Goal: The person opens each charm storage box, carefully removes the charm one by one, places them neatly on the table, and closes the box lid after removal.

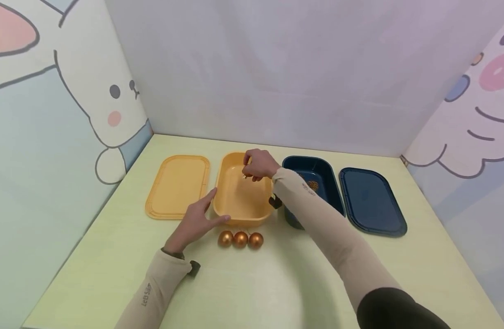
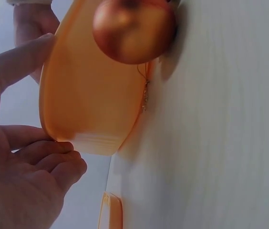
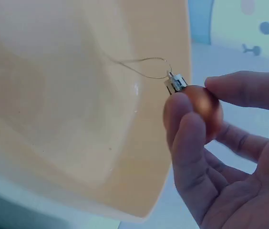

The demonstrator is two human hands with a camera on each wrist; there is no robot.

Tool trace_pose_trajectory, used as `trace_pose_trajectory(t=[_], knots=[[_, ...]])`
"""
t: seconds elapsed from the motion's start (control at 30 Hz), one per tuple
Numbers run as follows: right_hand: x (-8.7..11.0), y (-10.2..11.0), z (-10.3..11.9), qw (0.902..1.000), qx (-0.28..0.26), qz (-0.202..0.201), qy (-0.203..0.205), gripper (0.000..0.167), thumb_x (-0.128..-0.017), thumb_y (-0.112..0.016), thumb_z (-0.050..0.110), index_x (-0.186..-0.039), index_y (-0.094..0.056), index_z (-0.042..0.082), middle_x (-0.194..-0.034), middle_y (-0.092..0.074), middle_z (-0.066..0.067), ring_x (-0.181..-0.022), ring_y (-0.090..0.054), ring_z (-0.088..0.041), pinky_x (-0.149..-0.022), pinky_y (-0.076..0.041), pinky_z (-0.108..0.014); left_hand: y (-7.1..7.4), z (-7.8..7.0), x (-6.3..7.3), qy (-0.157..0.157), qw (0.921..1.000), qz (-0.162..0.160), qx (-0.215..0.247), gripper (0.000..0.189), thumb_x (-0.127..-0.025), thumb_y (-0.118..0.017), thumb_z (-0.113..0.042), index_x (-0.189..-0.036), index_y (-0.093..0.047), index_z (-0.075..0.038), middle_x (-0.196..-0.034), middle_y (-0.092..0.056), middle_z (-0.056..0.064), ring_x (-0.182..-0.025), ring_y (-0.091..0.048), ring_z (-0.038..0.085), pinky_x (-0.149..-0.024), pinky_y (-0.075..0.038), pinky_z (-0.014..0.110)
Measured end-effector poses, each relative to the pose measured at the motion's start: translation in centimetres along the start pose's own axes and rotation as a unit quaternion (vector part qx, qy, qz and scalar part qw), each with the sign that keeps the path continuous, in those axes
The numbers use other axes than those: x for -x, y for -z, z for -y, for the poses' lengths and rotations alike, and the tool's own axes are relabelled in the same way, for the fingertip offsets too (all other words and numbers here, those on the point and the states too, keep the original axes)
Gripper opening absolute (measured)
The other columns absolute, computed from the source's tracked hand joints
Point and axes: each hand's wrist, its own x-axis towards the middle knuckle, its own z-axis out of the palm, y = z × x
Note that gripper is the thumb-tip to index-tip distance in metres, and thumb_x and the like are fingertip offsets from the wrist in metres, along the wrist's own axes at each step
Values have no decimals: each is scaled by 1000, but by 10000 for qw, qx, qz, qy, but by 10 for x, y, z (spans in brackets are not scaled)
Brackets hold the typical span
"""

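My right hand (image 1: 260, 164) pinches a shiny copper Christmas ball (image 3: 199, 112) between thumb and fingers, over the far part of the yellow bin (image 1: 239, 201). Its silver cap and thin gold loop (image 3: 149, 67) point toward the bin's inside in the right wrist view. My left hand (image 1: 196, 224) holds the bin at its near left corner, the thumb on the near rim and the other fingers along the left side. Three more copper balls (image 1: 240, 240) sit in a row on the table just in front of the bin; one (image 2: 134, 28) looms close in the left wrist view.
A dark blue bin (image 1: 311, 167) stands right of the yellow one, partly behind my right forearm, with a pine cone (image 1: 313, 185) inside. The yellow lid (image 1: 180, 185) lies at the left, the dark blue lid (image 1: 373, 201) at the right. Walls enclose the table's back and sides.
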Motion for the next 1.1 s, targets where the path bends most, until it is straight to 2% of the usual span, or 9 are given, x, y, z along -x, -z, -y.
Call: trace_pose_trajectory(t=[0.1,0.23,0.37,0.47,0.53,0.63,0.77,0.93,1.1], knots=[[15,3,-4,9979,-600,38,244,22,-93,-65,17,-112,-64,5,-95,-74,-20,-74,-74,-33,-60,-62,-26,0,0,0,15,10000,8,-30,103,-85,-75,-53,-160,-22,-6,-166,-24,16,-150,-34,39,-121,-36,54],[37,7,-8,9909,-1263,109,457,25,-97,-63,17,-118,-66,2,-102,-70,-18,-73,-73,-25,-71,-65,-31,0,-1,1,26,10000,-5,-90,102,-86,-74,-53,-160,-22,-6,-166,-24,16,-149,-35,39,-121,-36,53],[55,8,-11,9886,-1482,101,265,29,-102,-56,18,-126,-63,3,-114,-65,-14,-79,-75,-23,-84,-64,-36,0,-2,3,11,10000,-45,-86,102,-86,-75,-52,-160,-22,-6,-166,-24,17,-149,-35,39,-121,-36,53],[67,8,-15,9881,-1535,66,94,28,-104,-52,16,-127,-62,5,-119,-63,-13,-84,-76,-25,-88,-63,-35,0,-2,3,25,9999,-44,-90,103,-86,-75,-53,-160,-22,-6,-166,-24,17,-149,-35,39,-121,-35,53],[76,6,-18,9865,-1632,49,148,27,-103,-52,13,-127,-61,6,-121,-61,-14,-86,-76,-27,-87,-63,-34,0,-3,4,49,9999,-21,-88,103,-86,-75,-53,-160,-21,-6,-166,-23,16,-149,-34,39,-122,-34,53],[91,4,-22,9837,-1749,83,415,24,-100,-56,10,-123,-61,6,-121,-59,-15,-86,-75,-31,-77,-65,-33,-1,-4,5,75,9999,-2,-91,103,-86,-75,-52,-160,-21,-6,-166,-23,17,-149,-35,40,-121,-35,53],[112,2,-25,9828,-1649,49,824,22,-96,-62,11,-118,-62,7,-114,-61,-15,-83,-73,-37,-66,-64,-34,0,-5,5,28,10000,7,-89,102,-86,-75,-51,-160,-21,-5,-166,-23,17,-148,-35,40,-121,-35,53],[133,-3,-28,9824,-1394,-205,1227,23,-93,-67,10,-115,-61,7,-106,-66,-13,-73,-72,-26,-64,-62,-34,1,-5,5,-96,9999,-44,-60,103,-85,-76,-49,-160,-22,-4,-166,-24,18,-148,-35,40,-121,-34,53],[147,-9,-33,9801,-1580,-181,1189,26,-91,-68,7,-116,-60,9,-107,-68,-13,-74,-71,-19,-68,-60,-28,0,-3,5,-113,9999,-53,-46,102,-86,-76,-49,-160,-22,-4,-166,-24,19,-148,-36,41,-121,-35,54]])
